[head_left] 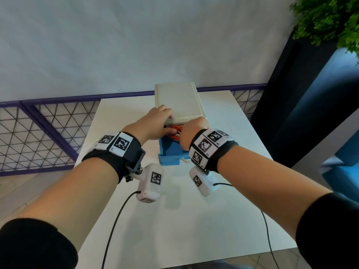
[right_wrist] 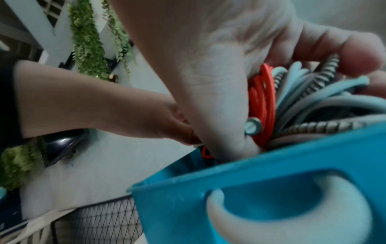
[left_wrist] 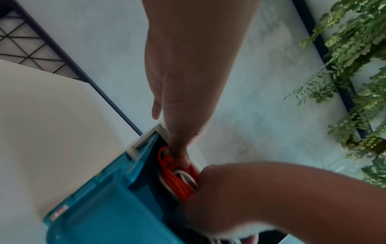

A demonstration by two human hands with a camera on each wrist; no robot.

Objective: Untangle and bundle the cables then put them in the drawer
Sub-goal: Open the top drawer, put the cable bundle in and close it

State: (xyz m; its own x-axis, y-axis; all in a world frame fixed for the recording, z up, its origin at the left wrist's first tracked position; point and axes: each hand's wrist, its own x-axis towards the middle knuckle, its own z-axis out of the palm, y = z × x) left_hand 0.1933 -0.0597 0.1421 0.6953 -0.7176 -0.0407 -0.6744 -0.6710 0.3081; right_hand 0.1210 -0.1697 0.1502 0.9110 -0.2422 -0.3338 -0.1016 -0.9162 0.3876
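The right hand (right_wrist: 240,69) grips a bundle of orange, white and braided grey cables (right_wrist: 296,99), lowering it into the open blue plastic drawer (head_left: 171,152) of a cream desktop cabinet (head_left: 178,101) on the white bench (head_left: 194,220). The left hand's (head_left: 155,123) fingers press the orange coil down. Likely next: let go, then push the drawer shut.

A coil of orange cable (left_wrist: 177,178) is seen inside the blue drawer (left_wrist: 108,206), touched by the left hand (left_wrist: 188,85), with the right hand (left_wrist: 240,198) alongside.
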